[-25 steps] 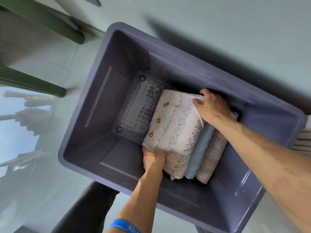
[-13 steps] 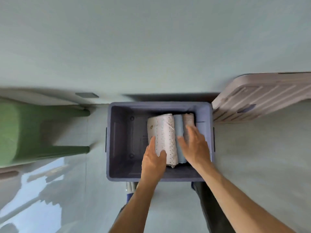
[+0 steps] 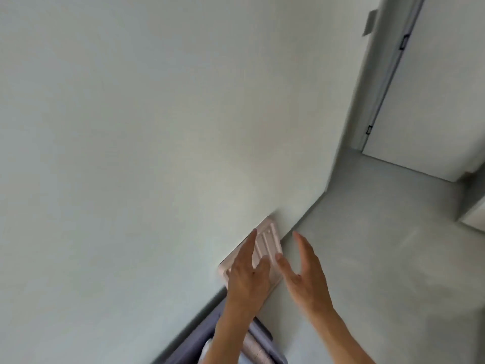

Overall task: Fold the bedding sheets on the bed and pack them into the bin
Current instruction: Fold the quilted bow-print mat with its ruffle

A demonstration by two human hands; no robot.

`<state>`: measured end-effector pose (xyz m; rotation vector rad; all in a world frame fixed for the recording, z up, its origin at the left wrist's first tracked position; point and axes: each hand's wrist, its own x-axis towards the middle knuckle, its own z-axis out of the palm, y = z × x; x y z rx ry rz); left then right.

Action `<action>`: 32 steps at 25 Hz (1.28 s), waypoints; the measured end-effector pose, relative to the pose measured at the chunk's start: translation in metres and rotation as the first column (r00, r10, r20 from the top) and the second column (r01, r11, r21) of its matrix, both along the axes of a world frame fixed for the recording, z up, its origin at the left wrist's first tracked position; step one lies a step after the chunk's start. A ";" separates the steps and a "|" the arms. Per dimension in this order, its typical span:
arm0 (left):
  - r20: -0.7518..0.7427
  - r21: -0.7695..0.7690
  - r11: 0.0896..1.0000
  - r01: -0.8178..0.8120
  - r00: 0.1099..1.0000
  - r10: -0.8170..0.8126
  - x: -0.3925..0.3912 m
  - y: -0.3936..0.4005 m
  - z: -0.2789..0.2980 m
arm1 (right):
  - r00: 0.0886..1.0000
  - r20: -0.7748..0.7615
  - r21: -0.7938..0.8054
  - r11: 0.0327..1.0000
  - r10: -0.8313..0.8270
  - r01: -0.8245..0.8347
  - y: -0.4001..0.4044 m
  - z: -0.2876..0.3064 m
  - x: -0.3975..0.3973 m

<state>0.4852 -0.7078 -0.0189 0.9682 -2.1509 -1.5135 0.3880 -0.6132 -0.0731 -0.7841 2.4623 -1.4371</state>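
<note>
The purple-grey bin (image 3: 210, 334) shows only as a corner at the bottom edge, under my left forearm, with folded sheets (image 3: 256, 349) peeking out of it. A pale pink ribbed lid (image 3: 267, 239) leans against the wall just beyond the bin. My left hand (image 3: 248, 274) is stretched out in front of the lid with straight fingers and holds nothing. My right hand (image 3: 305, 271) hovers to the right of the lid, fingers spread, also with nothing in it. Whether either hand touches the lid I cannot tell.
A plain pale wall (image 3: 157, 127) fills the left and centre. Grey floor (image 3: 380, 245) runs to the right toward a white door (image 3: 433, 101) in its frame at the upper right.
My view has swung up and right, away from the bin's inside. Both hands have left the folded sheets in the bin and now reach out toward the pink lid by the wall.
</note>
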 end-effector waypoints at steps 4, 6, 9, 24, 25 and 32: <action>-0.045 -0.109 0.957 0.269 0.960 -0.275 -0.123 0.114 0.055 | 0.969 -0.044 -0.051 0.970 -0.241 0.239 0.134 0.071 -0.092; -0.076 -0.137 0.905 0.403 0.907 -0.415 -0.189 0.185 0.068 | 0.938 -0.064 -0.052 0.940 -0.341 0.338 0.218 0.084 -0.136; -0.013 -0.158 0.796 0.584 0.805 -0.594 -0.267 0.278 0.065 | 0.861 -0.026 -0.036 0.861 -0.508 0.507 0.331 0.081 -0.179; 0.042 -0.097 0.049 0.994 0.053 -0.998 -0.549 0.532 0.003 | 0.163 0.089 0.046 0.168 -0.983 0.985 0.540 0.022 -0.327; 0.046 -0.093 0.002 0.996 0.006 -0.999 -0.563 0.539 0.001 | 0.131 0.094 0.076 0.138 -0.987 0.988 0.539 0.020 -0.333; 0.083 -0.076 -0.248 0.966 -0.242 -0.967 -0.669 0.647 -0.010 | -0.134 0.072 0.068 -0.129 -0.988 0.989 0.605 0.009 -0.421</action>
